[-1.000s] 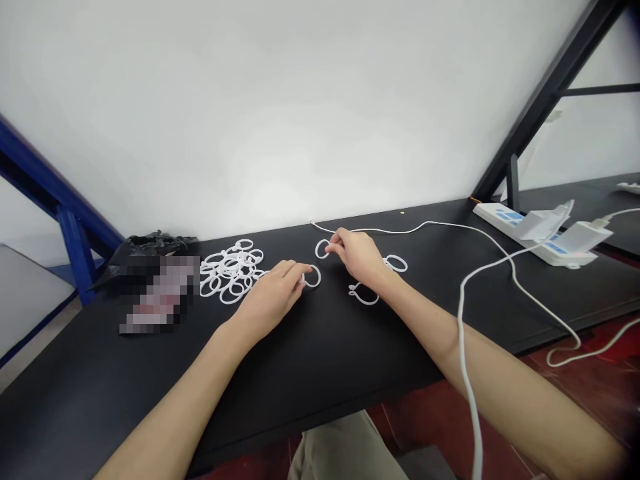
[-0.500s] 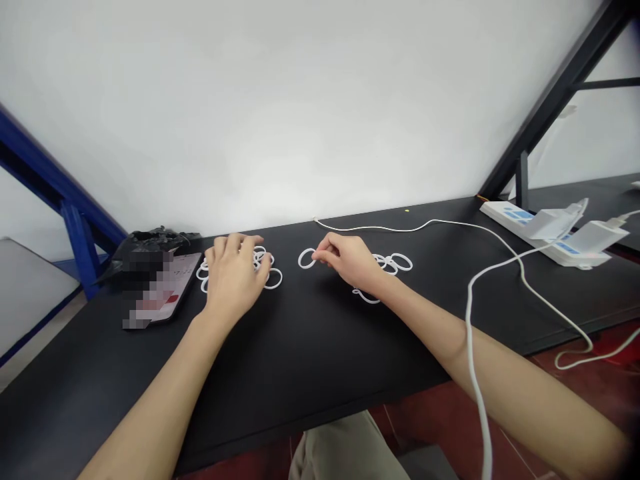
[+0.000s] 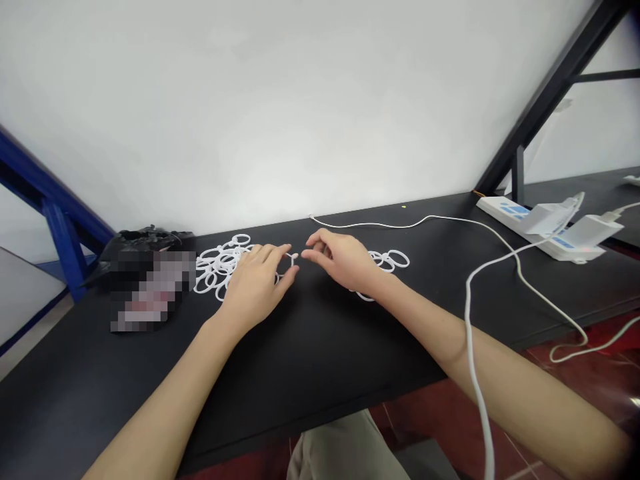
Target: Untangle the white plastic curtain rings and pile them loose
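Note:
My left hand [image 3: 257,283] reaches over the table with a thin white ring [image 3: 293,265] between its thumb and fingers. A small knob shows on the ring's right side. Just right of that knob, my right hand [image 3: 343,259] has its thumb and index finger slightly apart, with nothing seen between them. A pile of white rings [image 3: 217,263] lies left of my left hand, which partly covers it. Several more white rings [image 3: 399,259] lie beyond my right wrist, partly hidden by it.
On the black table [image 3: 300,360], a pixelated phone-like item [image 3: 153,293] and a crumpled black bag [image 3: 145,240] lie at left. A white power strip [image 3: 540,230] with chargers sits at right. Its white cable [image 3: 470,313] crosses in front of my right forearm.
My left hand has moved right off the pile and now holds a ring. The right fingers, earlier pinching a ring, have parted. More of the left pile shows.

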A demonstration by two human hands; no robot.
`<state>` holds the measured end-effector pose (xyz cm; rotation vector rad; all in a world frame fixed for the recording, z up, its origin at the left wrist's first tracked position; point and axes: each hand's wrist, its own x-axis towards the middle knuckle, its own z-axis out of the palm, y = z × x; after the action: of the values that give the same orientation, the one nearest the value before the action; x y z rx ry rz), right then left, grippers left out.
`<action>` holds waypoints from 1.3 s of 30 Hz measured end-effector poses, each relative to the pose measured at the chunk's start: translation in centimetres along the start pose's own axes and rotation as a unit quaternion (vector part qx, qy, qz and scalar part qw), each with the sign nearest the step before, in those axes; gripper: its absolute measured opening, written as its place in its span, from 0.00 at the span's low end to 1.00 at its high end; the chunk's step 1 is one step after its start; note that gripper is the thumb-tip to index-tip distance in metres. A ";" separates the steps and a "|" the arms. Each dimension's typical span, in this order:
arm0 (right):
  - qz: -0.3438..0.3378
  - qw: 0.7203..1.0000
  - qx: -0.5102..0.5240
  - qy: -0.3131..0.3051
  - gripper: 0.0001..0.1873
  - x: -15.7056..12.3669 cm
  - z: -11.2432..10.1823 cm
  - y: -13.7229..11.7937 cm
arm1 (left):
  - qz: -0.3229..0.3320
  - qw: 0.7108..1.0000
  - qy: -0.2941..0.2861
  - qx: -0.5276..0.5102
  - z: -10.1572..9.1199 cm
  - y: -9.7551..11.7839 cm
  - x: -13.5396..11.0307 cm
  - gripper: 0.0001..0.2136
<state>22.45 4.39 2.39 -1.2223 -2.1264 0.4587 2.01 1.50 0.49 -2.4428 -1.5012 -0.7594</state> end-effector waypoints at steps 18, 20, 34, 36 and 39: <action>0.138 0.894 0.403 0.134 0.28 2.6 0.7 2.7 | 0.178 0.975 -0.105 -0.080 1.3 7.2 -0.6 0.18; 0.151 0.866 0.453 0.147 0.28 2.7 0.5 2.6 | 0.165 0.974 -0.125 -0.087 1.5 7.5 -0.7 0.18; 0.100 0.990 -0.032 0.090 0.22 1.5 -0.6 2.8 | 0.070 0.980 -0.121 -0.145 0.4 4.5 -0.5 0.01; 0.088 0.986 -0.136 0.032 0.20 1.1 -0.8 2.6 | 0.039 0.983 -0.088 -0.158 0.2 3.9 -0.5 0.04; 0.077 0.973 -0.214 -0.033 0.21 0.6 -1.1 2.6 | 0.007 0.986 -0.037 -0.163 0.0 3.4 -0.4 0.08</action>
<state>24.62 6.23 1.89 -1.6390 -2.2695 0.1037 4.81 -0.41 0.63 -2.7396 -1.4840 -0.9916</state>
